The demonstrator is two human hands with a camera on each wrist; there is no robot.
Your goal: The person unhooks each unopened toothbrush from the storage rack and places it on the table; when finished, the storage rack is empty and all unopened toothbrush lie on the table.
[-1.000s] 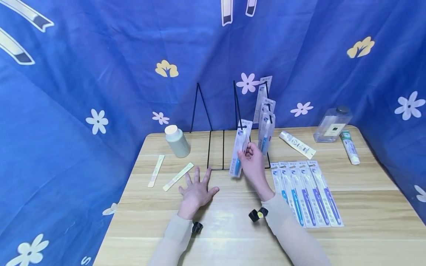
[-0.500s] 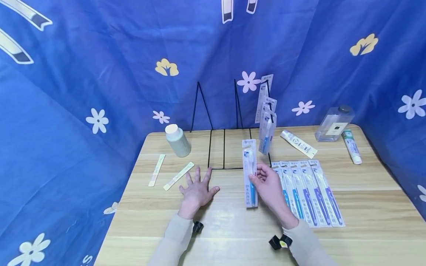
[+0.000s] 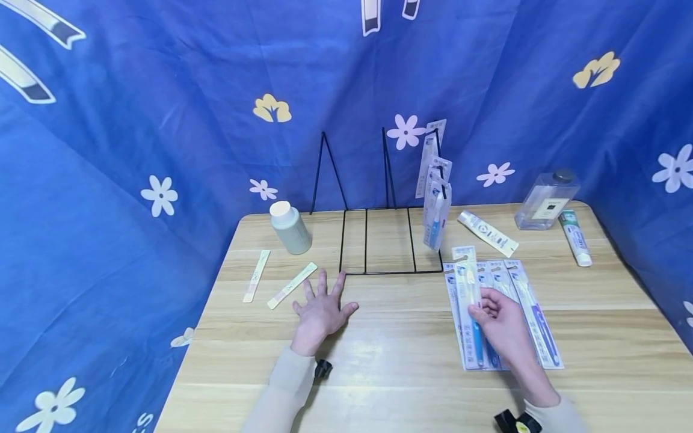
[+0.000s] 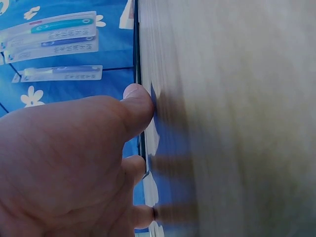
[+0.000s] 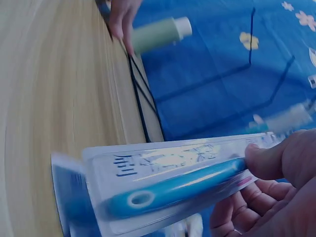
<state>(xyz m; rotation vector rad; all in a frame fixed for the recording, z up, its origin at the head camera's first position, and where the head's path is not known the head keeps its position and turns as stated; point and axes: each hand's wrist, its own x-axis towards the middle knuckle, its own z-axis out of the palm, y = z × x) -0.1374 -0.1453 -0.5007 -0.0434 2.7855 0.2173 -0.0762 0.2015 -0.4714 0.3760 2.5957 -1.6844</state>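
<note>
My right hand (image 3: 506, 325) pinches a packaged blue toothbrush (image 3: 470, 313) by its right edge, thumb on the front. In the head view it covers part of a row of packaged toothbrushes (image 3: 536, 319) laid on the table at the right. The right wrist view shows the pack (image 5: 173, 182) tilted, its blue handle towards the camera. My left hand (image 3: 322, 313) rests on the table with fingers spread, its fingertips at the front left corner of a black wire rack (image 3: 366, 240). Several packaged toothbrushes (image 3: 435, 210) hang from the rack's right-hand prong.
A green-grey bottle (image 3: 292, 231) with a white cap stands left of the rack, near two thin sachets (image 3: 292, 285). To the right lie a white tube (image 3: 488, 233) and a toothpaste tube (image 3: 576, 239), with a clear bottle (image 3: 547, 204) between. A blue curtain (image 3: 216, 120) backs the table.
The right hand has drawn the packaged toothbrush off the rack's middle prong and carried it right and towards me, over the row on the table. My left hand stays in place.
</note>
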